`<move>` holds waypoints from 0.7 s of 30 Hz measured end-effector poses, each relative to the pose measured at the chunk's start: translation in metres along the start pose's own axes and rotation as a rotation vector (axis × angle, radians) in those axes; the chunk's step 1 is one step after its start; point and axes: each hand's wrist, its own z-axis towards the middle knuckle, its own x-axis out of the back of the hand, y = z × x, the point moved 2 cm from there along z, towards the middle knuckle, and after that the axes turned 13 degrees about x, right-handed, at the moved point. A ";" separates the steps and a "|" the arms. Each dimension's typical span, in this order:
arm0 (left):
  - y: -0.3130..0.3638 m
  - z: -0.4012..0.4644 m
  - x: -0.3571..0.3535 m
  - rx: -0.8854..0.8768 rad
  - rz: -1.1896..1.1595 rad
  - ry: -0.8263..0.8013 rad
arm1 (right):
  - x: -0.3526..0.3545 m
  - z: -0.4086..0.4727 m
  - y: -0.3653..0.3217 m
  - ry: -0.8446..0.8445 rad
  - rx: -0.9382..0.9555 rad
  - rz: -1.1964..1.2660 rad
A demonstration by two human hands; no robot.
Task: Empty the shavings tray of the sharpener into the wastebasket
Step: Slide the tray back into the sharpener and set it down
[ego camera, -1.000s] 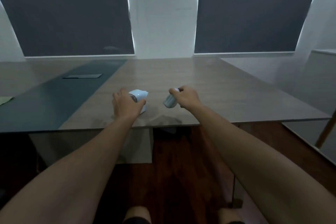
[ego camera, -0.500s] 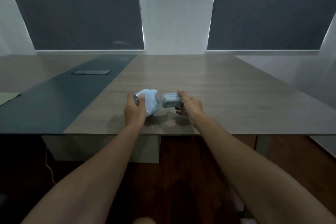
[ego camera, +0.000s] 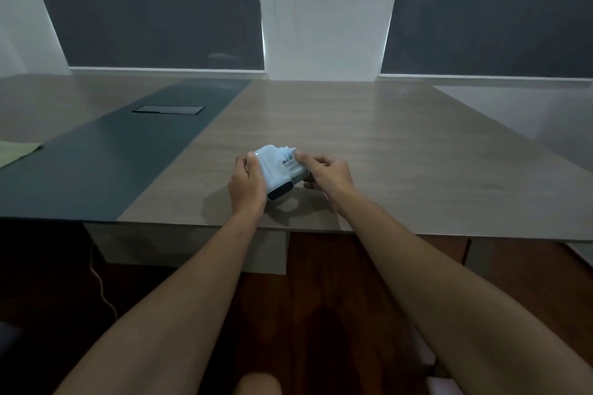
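Single head-worn wide view, forward and down over the table, hands near centre.

Wood-grain table with a dark inlaid strip along its left part; a rectangular cable hatch set into the strip. Pale green sheet at the far left edge. Two dark window blinds behind; dark wooden floor below.

Light: dim, cool, slivers leaking at edges of dark blinds | Shadows: soft, on counter beneath both hands | Glare: faint sheen on far counter | Focus: mild softness throughout | Distortion: wide-angle bowing, window frames leaned at edges | Floor: near black
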 end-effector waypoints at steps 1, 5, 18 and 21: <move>0.000 0.000 0.000 -0.002 -0.001 -0.001 | -0.005 -0.003 0.001 -0.026 0.010 -0.025; -0.003 0.004 0.005 0.013 -0.028 -0.005 | -0.024 -0.013 0.004 -0.069 0.056 -0.150; -0.003 0.005 0.030 0.024 -0.158 -0.012 | -0.039 -0.020 -0.017 -0.170 -0.080 -0.034; -0.002 0.007 0.049 -0.004 -0.161 0.044 | -0.050 -0.025 -0.020 -0.212 -0.068 -0.043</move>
